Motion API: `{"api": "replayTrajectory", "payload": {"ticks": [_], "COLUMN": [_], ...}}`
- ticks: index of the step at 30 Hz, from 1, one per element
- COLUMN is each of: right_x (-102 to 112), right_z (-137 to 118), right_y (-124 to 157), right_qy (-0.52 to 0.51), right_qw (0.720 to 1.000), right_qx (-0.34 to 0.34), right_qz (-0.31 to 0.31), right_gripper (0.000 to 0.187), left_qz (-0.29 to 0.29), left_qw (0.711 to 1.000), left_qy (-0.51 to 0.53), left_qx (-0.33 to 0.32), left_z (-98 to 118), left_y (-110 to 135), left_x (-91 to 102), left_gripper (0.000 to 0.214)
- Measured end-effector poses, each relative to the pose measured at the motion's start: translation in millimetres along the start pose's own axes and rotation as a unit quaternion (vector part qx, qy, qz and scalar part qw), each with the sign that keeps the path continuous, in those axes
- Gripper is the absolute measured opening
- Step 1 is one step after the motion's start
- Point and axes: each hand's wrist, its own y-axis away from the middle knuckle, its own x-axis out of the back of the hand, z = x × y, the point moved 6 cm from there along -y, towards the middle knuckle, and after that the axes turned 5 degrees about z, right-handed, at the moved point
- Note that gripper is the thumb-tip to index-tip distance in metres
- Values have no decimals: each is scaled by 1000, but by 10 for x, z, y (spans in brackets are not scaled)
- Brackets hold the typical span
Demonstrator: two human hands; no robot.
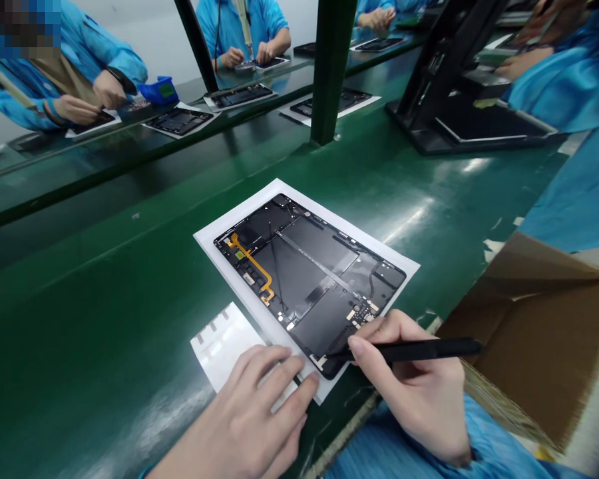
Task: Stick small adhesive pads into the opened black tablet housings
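Note:
An opened tablet chassis [309, 273] lies on a white sheet [374, 239] on the green bench, with black panels and an orange flex cable [252, 263] at its left end. My right hand [414, 386] pinches a black stylus-like tool [419, 349] whose tip touches the chassis's near corner. My left hand [249, 419] lies flat with fingers stretched out, pressing the sheet's near edge and a small white backing sheet [222, 342] beside it.
A brown cardboard box [539, 332] stands at the right. A green post [332, 66] rises behind the tablet. A black fixture [459, 106] sits at the far right. Across the bench, people in blue smocks work over several similar tablets [180, 121].

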Motion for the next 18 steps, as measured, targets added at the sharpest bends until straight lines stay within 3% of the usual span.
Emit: {"api": "replayTrajectory", "payload": {"ticks": [10, 18], "right_x": [-7, -3], "right_z": [-14, -3], "right_y": [25, 31], "right_qy": [-1, 0], "right_qw": [1000, 1000], "right_qx": [2, -15], "right_qz": [4, -1], "right_gripper": [23, 22], "left_qz": [16, -6], "left_qw": [1000, 1000], "left_qy": [-8, -4], "left_qx": [3, 7], "left_z": [11, 13], "left_y": [-3, -24], "left_x": [30, -20], "left_gripper": [28, 32]}}
